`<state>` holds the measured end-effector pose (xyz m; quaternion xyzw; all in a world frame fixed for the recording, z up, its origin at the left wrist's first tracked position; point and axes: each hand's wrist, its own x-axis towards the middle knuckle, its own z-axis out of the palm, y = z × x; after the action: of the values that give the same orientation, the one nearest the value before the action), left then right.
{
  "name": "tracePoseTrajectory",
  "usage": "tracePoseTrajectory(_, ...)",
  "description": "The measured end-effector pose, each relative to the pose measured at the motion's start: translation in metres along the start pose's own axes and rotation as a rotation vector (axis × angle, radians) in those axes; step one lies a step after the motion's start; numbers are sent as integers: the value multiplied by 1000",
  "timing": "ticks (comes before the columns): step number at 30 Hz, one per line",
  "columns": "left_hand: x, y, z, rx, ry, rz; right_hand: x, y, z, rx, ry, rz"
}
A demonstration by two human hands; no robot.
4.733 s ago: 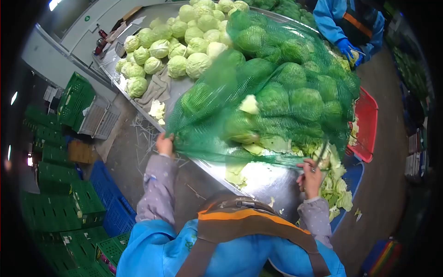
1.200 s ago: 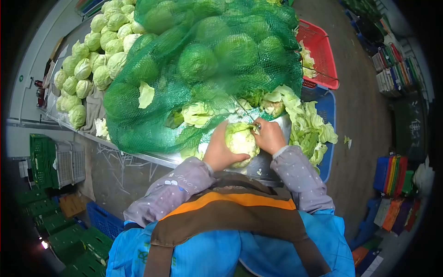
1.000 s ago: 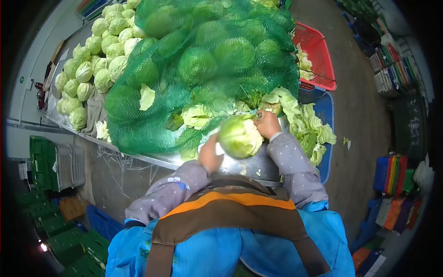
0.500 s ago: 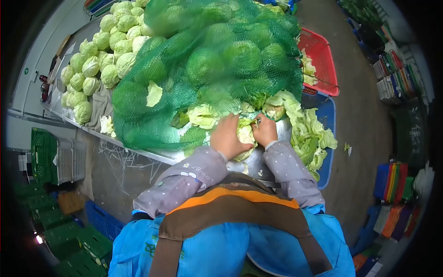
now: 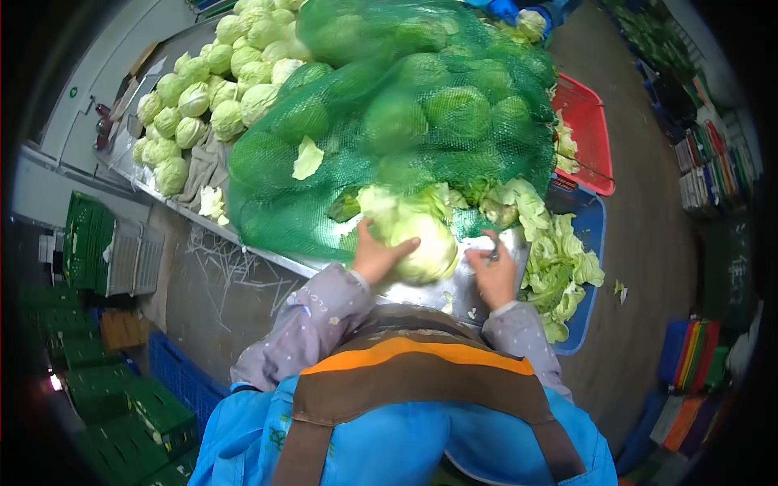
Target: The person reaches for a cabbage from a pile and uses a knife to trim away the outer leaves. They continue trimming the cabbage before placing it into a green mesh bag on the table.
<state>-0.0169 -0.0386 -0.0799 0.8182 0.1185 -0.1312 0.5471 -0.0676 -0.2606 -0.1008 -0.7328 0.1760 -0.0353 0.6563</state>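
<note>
Left hand (image 5: 374, 257) cupped around the near-left side of a pale green round head of cabbage (image 5: 421, 243), fingers curled well onto it, thumb across the front. Cabbage held just above the near edge of the long stainless steel table (image 5: 478, 279), right against the bulging green mesh net sack of cabbages (image 5: 405, 130) behind it. Right hand (image 5: 494, 279) just beside the cabbage at the table's near right corner, apart from the head, fingers closed around a small metal blade or tool (image 5: 489, 255); too blurred to say which.

Probably dense and fairly heavy for one hand; firm at the core, but loose, brittle outer leaves likely to tear or slip off. Waxy, possibly damp, so somewhat slippery. Best gripped low and wide, palm under the rounded body, not by the leaves.

Heap of torn light green leaves (image 5: 559, 259) spilling off the right end into a blue plastic crate (image 5: 596, 235); red plastic basket (image 5: 592, 134) beyond. Pile of trimmed pale cabbages (image 5: 211, 97) toward the far left end.

Faint lettering on the grey dotted left sleeve (image 5: 312, 320), not readable. No other legible labels.
</note>
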Motion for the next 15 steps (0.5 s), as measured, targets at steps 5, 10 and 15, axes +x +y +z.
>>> tracePoseTrajectory(5, -23, 40, 7, -313, -401, -553, -1, -19, 15, 0, -124, 17)
tracePoseTrajectory(10, 14, 39, -16, 509, 0, 427, 1, -14, 1, -85, -267, 75)
tracePoseTrajectory(15, 43, 4, 19, 173, -524, 229, -6, 4, -4, -17, -212, -12)
